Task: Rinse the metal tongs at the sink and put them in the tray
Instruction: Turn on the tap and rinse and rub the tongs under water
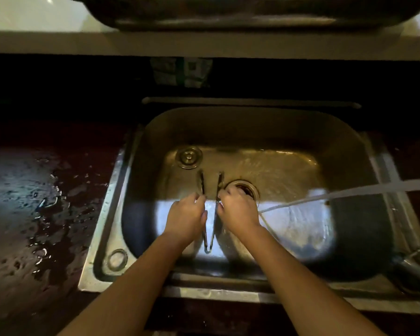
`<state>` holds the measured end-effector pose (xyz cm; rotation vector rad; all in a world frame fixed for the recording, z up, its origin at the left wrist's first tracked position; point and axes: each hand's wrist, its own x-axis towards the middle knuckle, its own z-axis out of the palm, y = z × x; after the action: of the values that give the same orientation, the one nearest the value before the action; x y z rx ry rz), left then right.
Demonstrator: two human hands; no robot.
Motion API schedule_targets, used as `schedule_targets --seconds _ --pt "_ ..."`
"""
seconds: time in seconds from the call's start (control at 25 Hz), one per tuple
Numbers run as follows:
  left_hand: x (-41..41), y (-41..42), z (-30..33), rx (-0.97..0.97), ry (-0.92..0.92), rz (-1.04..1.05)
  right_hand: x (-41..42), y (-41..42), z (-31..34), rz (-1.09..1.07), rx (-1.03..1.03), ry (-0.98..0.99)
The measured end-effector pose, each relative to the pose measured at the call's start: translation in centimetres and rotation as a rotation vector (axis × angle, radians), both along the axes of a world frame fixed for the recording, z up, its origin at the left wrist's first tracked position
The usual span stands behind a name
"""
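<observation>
A: Tongs (210,214): location?

B: Held over the basin of the metal sink (131,180), hinge end toward the person, both arms pointing away and spread in a narrow V. The tips sit between the loose strainer plug (188,156) at the far left of the basin floor and the drain (246,189).

A: Left hand (184,220): condition?

B: Closed around the left arm of the tongs, fingers curled over the metal near its midpoint.

A: Right hand (238,210): condition?

B: Closed on the right arm of the tongs, at about the same height. The hand partly covers the drain opening from this view.

A: Water?

B: A stream (349,192) enters from the right edge and runs leftward toward the right hand. Whether it strikes the tongs cannot be determined. The basin floor is wet and rippled.

A: Surroundings?

B: The dark countertop (22,190) left of the sink carries puddles and droplets. A large metal tray (228,18) sits on the raised ledge beyond the sink, well apart from the tongs. Lighting is dim; fine detail on the tong tips is unreadable.
</observation>
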<state>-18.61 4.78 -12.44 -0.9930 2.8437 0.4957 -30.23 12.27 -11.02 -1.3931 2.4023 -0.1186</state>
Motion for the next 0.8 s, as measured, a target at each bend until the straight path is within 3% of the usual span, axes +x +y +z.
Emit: schedule_targets --seconds 0.32,0.44,0.56,0.64,0.8 --pt "-0.2 -0.8 -5.1 0.188 -0.403 -0.112 0.7 -1.6 -6.0 0.074 0.243 -0.108" --pt "-0.7 -0.6 -5.6 0.257 -0.406 -0.114 1.0 -1.4 -6.9 0.056 0.224 -0.085" --pt "-1.7 -0.4 -5.2 0.444 -0.302 0.007 0.7 -1.5 -7.1 -0.006 0.162 -0.155" --pt "-2.0 0.1 -4.6 0.522 -0.192 0.068 0.5 -1.7 -6.6 -0.202 0.024 -0.262" --pt "-2.2 1.1 -2.8 0.580 0.105 0.100 -1.1 -1.5 -4.5 -0.914 -0.273 -0.544"
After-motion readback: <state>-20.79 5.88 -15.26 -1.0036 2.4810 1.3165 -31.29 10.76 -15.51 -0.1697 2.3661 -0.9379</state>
